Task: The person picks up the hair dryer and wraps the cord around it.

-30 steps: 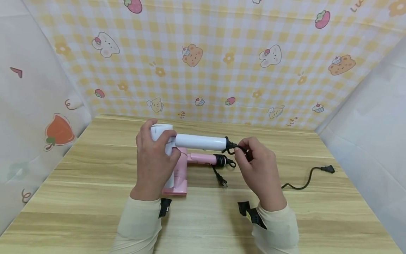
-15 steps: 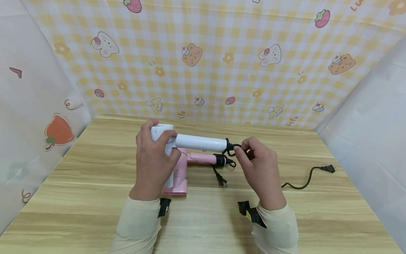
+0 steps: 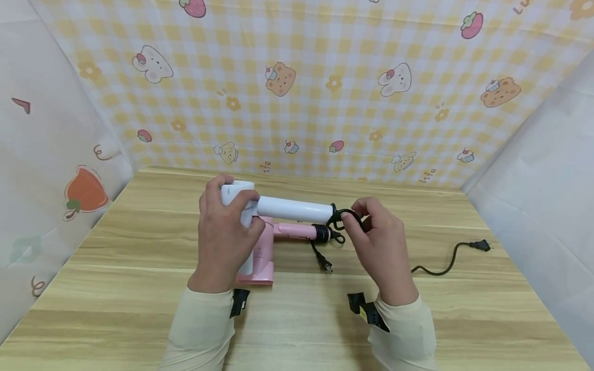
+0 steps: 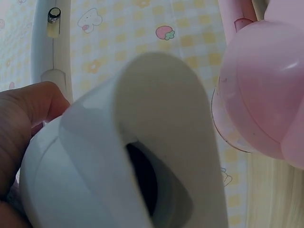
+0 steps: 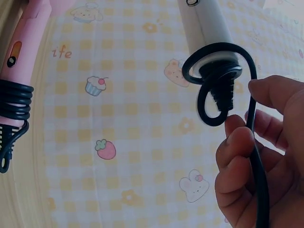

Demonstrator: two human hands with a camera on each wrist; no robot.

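Observation:
My left hand [image 3: 223,232] grips the white hair dryer [image 3: 297,208] round its head, fingers behind and thumb in front. The dryer's handle points right, held above the table. In the left wrist view the wide nozzle [image 4: 166,104] faces the camera. My right hand [image 3: 382,242] pinches the black power cord [image 5: 259,175] just beyond the handle's end. In the right wrist view that cord makes a turn round the handle's tip and a small loop below it. Beneath the white dryer lies a pink hair dryer [image 3: 263,247], partly covered by it, its own cord [image 3: 321,233] wound round its handle.
A black plug [image 3: 480,246] lies at the right of the wooden table [image 3: 297,330], its cord emerging from behind my right wrist. The pink dryer's plug [image 3: 325,264] lies near the middle. A yellow checked cloth [image 3: 306,118] hangs behind the table.
The cord between the handle's end and my right fingers bows into a wider arc. The handle's end has dipped slightly, and my right hand has risen a little. My left hand stays nearly still.

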